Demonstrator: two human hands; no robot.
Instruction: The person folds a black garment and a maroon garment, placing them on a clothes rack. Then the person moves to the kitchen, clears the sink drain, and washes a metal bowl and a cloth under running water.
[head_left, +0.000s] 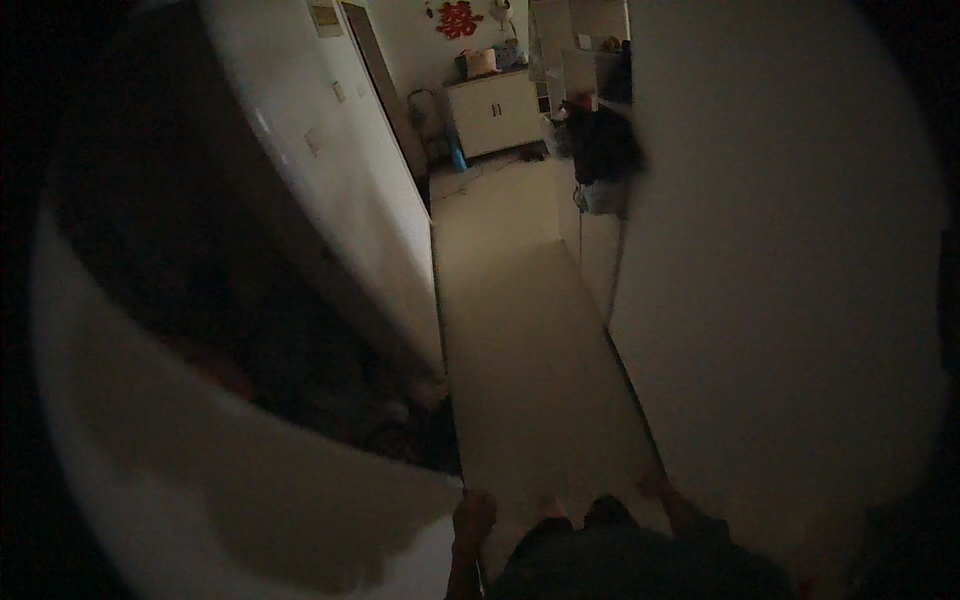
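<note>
My left hand (476, 516) hangs low at the bottom of the view, beside the left wall. Its fingers look curled, but the dim light hides whether anything is in them. On the other side, my right hand (655, 482) hangs near the base of the right-hand wall (757, 247). It is dark and blurred, and I make out no object in it. Between my hands show my dark clothing (637, 562) and part of a foot (551, 506). A pale floor (525, 322) runs ahead of me as a narrow passage.
A dark doorway (300, 345) opens on the left. At the far end stand a white two-door cabinet (495, 112) with a bag (480, 61) on top, a blue object (458, 157), and a floor cable (469, 184). Dark cloth (604, 146) juts out at the right.
</note>
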